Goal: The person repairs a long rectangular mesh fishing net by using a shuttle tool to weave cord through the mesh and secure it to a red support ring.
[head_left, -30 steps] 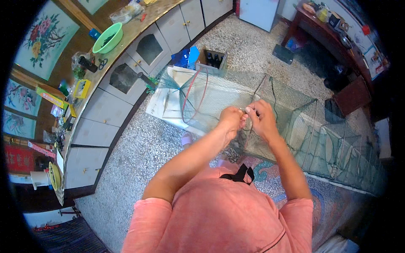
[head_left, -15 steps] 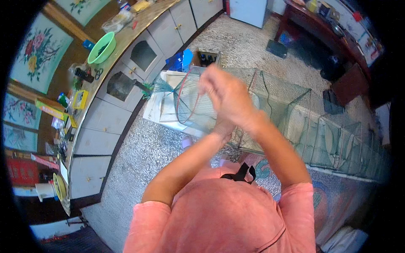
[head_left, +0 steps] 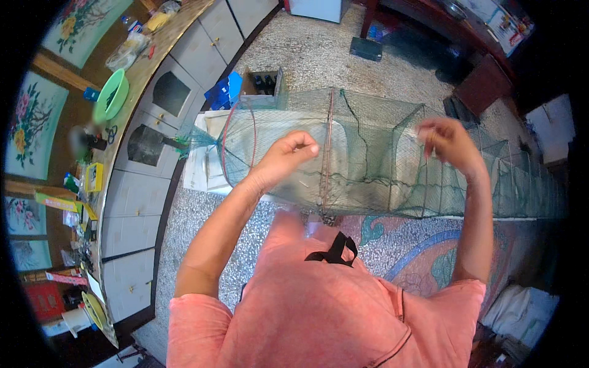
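A long green mesh fish trap stretches across in front of me, held in shape by a row of rectangular frames. At its left part is a round reddish hoop, with the mesh gathered to a tail beyond it. My left hand is raised over the trap's left section, thumb and forefinger pinched together. Above a section further right, my right hand has its fingers curled inward, slightly blurred. Whatever either hand holds, if anything, is too small to make out.
Pale boards lie under the trap's left end. Behind it stand a box of dark bottles and a blue package. Along the left runs a cabinet counter carrying a green basin. A dark wooden table is at far right.
My hands were together over the trap's left section and have moved apart, the right hand well to the right, the left slightly left. The view has shifted somewhat to the right.
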`<state>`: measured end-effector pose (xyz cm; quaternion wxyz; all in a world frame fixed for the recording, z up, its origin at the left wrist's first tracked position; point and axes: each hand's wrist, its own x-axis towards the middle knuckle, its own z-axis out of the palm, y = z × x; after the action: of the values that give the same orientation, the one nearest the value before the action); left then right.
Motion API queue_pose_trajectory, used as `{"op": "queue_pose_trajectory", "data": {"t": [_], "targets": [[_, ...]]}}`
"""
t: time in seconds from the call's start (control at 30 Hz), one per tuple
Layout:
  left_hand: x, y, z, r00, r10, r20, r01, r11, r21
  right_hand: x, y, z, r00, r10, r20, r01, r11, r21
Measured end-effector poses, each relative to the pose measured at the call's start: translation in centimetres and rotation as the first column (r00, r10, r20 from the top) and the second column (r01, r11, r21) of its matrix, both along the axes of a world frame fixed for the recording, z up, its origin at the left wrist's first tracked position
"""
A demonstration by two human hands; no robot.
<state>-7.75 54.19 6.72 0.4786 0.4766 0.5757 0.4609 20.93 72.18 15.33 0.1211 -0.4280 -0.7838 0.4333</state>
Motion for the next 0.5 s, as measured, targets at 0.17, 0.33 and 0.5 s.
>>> {"op": "queue_pose_trajectory", "data": {"t": [0.17, 0.33, 0.5], "targets": [[-1.2, 3.0, 0.5, 0.966, -0.01, 0.257, 0.014, 1.0, -0.014, -1.8, -0.6, -1.1, 0.9, -0.119, -0.419, 0.246, 0.933, 0.263], [-2.7, 4.8, 1.0, 0.939, 0.083, 0.334, -0.033, 0.988, -0.152, -9.5, -5.7, 0.3, 0.937, 0.34, -0.083, -0.215, 0.745, 0.632], [-2.2, 6.1, 0.3, 0.954, 0.101, 0.281, -0.049, 0.982, -0.184, -11.5, -5.5, -3.1, 0.973, 0.182, 0.145, -0.233, 0.761, 0.605]]}}
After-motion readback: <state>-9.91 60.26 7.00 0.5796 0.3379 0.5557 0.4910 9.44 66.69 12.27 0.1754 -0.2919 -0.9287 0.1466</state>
